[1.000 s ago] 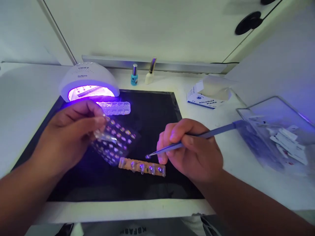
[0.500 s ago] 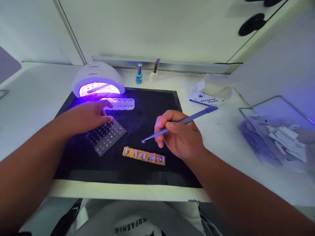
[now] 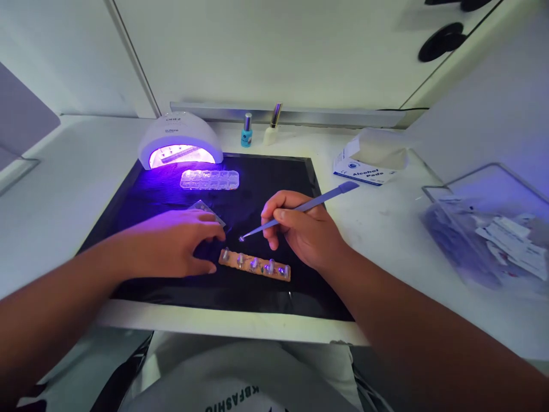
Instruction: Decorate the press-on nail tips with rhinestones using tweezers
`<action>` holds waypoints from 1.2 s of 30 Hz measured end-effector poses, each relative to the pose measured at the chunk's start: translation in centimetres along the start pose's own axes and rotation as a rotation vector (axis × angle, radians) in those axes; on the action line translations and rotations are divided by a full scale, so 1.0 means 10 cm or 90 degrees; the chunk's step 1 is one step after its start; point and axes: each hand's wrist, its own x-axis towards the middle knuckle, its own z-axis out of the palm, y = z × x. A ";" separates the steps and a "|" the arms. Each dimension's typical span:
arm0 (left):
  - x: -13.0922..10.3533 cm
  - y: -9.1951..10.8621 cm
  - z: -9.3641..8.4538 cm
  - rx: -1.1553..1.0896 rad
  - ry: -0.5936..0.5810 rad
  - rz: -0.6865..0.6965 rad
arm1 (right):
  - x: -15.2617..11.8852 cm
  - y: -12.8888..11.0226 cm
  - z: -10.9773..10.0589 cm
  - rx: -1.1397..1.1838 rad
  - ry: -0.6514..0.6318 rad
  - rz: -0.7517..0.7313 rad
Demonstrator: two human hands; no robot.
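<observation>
My right hand (image 3: 300,229) grips a slim bluish pen-like tool (image 3: 319,200), its fine tip pointing down-left with a tiny shiny piece on it. Just below that tip lies an orange strip (image 3: 234,259) bearing several small clear, shiny pieces in a row. Thumb and fingers apart, my left hand (image 3: 180,243) hovers at the strip's left end and holds nothing. It covers most of a sticker sheet (image 3: 206,208), whose upper corner shows. Behind is a clear compartment box (image 3: 209,179) on the black mat (image 3: 261,177).
A lit white lamp (image 3: 182,129) stands at the mat's back left. Behind the mat are a blue bottle (image 3: 246,134) and a white bottle (image 3: 270,135). An alcohol pads box (image 3: 364,170) and a wire-framed bin of packets (image 3: 493,240) are on the right.
My left hand has left the clear box and come down and right toward the orange strip, now covering most of the sheet. The right hand and tool shifted slightly left; the view moved a little.
</observation>
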 end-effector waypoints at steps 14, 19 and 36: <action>0.19 -0.09 0.34 -0.080 0.081 0.159 | 0.06 0.02 -0.01 -0.046 -0.065 0.079; 0.19 -0.09 0.37 -0.086 0.091 0.181 | 0.04 0.04 0.00 -0.040 -0.071 0.093; 0.21 -0.09 0.50 -0.100 0.130 0.153 | 0.13 0.09 -0.09 0.004 -0.077 0.137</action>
